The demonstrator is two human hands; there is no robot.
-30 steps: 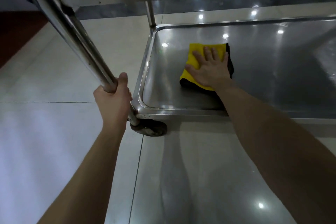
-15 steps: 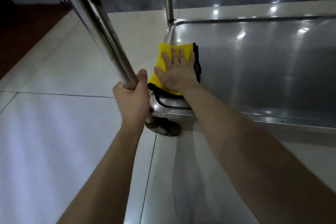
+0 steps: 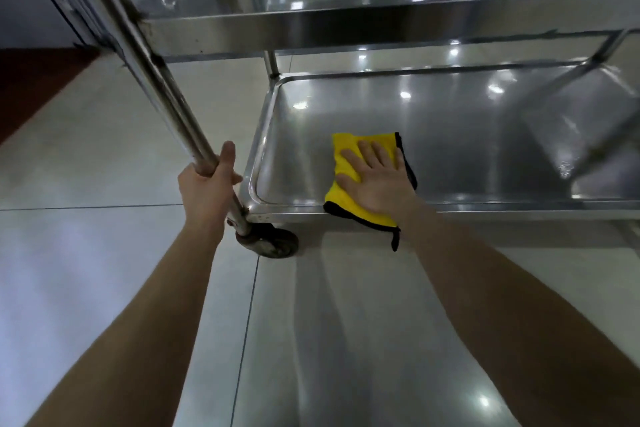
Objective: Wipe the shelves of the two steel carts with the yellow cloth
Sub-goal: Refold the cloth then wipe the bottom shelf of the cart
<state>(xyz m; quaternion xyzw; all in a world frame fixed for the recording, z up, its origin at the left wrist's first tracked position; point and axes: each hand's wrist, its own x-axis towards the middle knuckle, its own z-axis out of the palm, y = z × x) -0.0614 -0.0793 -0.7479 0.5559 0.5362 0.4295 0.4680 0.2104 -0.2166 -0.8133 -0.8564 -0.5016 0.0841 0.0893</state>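
Observation:
The yellow cloth (image 3: 346, 166), edged in black, lies on the bottom shelf (image 3: 467, 135) of a steel cart, near its front left corner. Its near edge hangs over the shelf's front rim. My right hand (image 3: 377, 180) presses flat on the cloth, fingers spread. My left hand (image 3: 207, 187) is wrapped around the cart's front left post (image 3: 162, 90), just above the caster wheel (image 3: 273, 243). The cart's middle shelf (image 3: 346, 24) spans the top of the view.
Glossy pale floor tiles (image 3: 104, 253) surround the cart on the left and front. A dark red strip of floor (image 3: 31, 80) and a wall lie at the far left. The cart's far posts stand behind the bottom shelf.
My right hand slid the cloth left to the shelf's corner, then back right and toward the front rim. The view has tilted up, showing the middle shelf. My left hand kept its grip on the post.

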